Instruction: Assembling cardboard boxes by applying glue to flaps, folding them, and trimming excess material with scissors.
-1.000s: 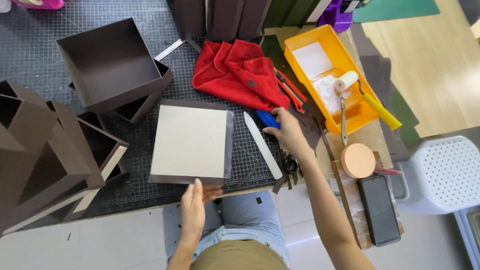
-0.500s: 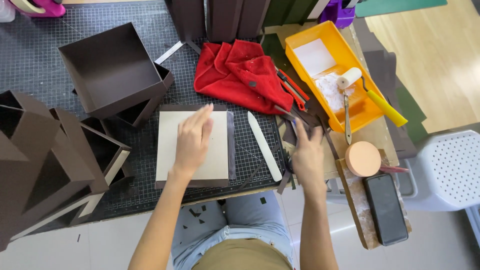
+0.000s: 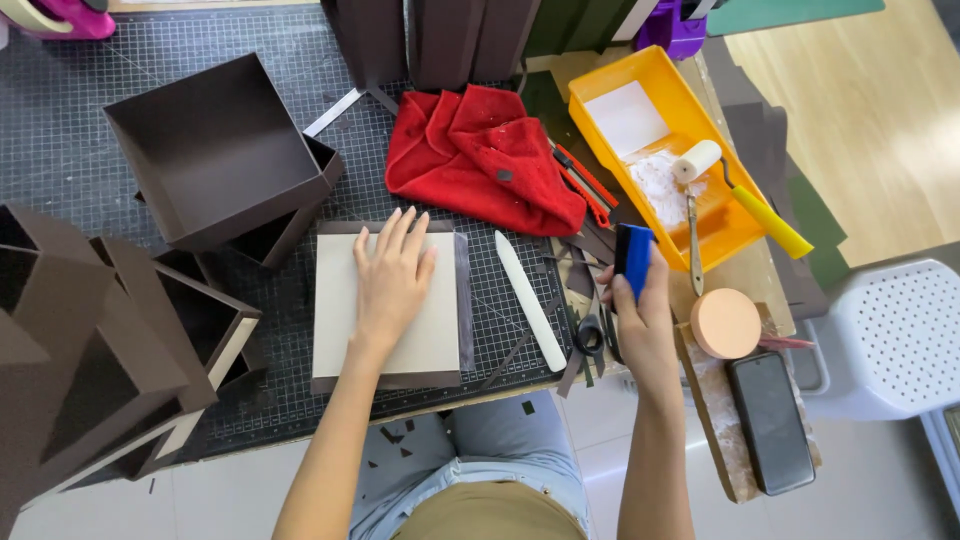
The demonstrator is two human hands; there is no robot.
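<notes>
The likeliest slip, as I judge it, is the pale board panel (image 3: 385,318) sliding off square on the dark brown paper (image 3: 463,300) under it: only 1 flat palm pins it, so a sideways push from the tool could skew it. The blue scraper (image 3: 633,258) is pinched high and could also catch the scissors (image 3: 590,335) or paper scraps lying beneath it. The left hand (image 3: 392,280) lies open, fingers spread, pressing on the panel's upper half, forearm running straight up from the body. The right hand (image 3: 640,318) is clenched around the scraper, lifted above the tabletop (image 3: 60,100) edge, wrist upright, between the white bone folder (image 3: 530,300) and the yellow tray (image 3: 720,225).
</notes>
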